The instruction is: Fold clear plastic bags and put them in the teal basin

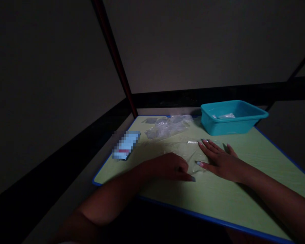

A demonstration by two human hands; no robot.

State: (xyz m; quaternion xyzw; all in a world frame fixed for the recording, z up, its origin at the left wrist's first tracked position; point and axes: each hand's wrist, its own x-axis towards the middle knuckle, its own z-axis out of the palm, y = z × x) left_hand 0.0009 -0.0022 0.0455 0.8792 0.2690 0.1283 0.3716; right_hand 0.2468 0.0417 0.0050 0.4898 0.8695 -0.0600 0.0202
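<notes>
Film [193,156] looks light, limp, slippery; I'd pinch its near edge. My right hand [220,163] lies spread on it; my left hand [169,167] half-curls, hold unclear.

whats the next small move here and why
I'd probably uncurl the left hand and gently smooth the clear plastic: creases show between the hands, and the right hand lies spread at the sheet's other side, so it could steady it.

Lit phone [128,144], blue-edged green table [254,152], wall [205,44]
</notes>
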